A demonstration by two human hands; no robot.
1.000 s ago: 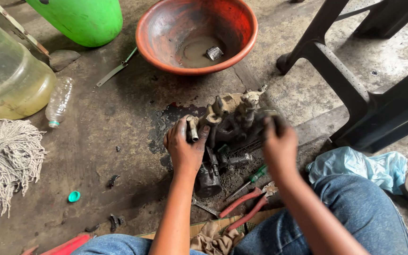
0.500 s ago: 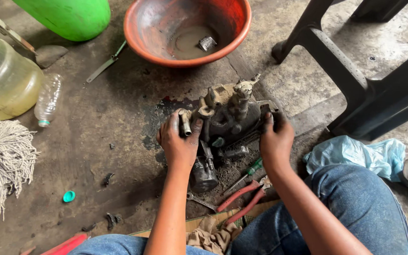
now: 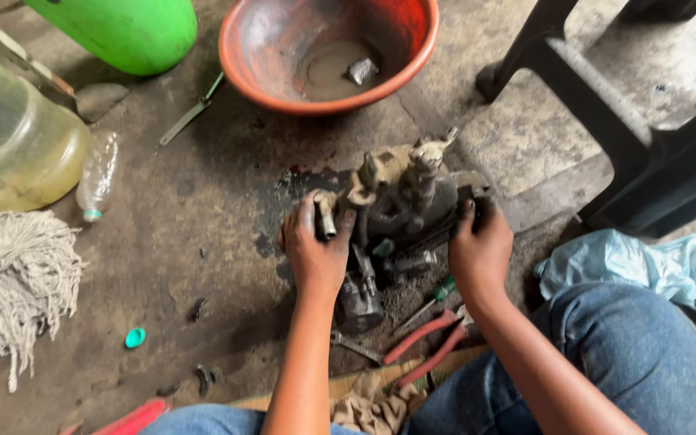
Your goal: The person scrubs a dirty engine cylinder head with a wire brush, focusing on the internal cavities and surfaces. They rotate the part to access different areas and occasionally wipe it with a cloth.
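Note:
A greasy metal engine part [image 3: 400, 205] with several upright stubs lies on the oily concrete floor in front of my knees. My left hand [image 3: 316, 250] grips its left side, fingers wrapped around a short metal stub. My right hand [image 3: 481, 246] clasps the part's right edge. Both hands are smeared with dark grease. Red-handled pliers [image 3: 424, 342] and a green-tipped screwdriver [image 3: 428, 302] lie just below the part, between my arms.
An orange bowl [image 3: 412, 60] with murky liquid and a small metal piece sits beyond. A green container [image 3: 126, 28], yellowish jug [image 3: 14, 153], clear bottle [image 3: 98, 173], string mop [image 3: 18, 274] stand left. Black chair legs [image 3: 630, 137] and blue bag [image 3: 634, 262] are right.
The view has shifted slightly; both hands keep their hold on the engine part, which has tipped a little toward me.

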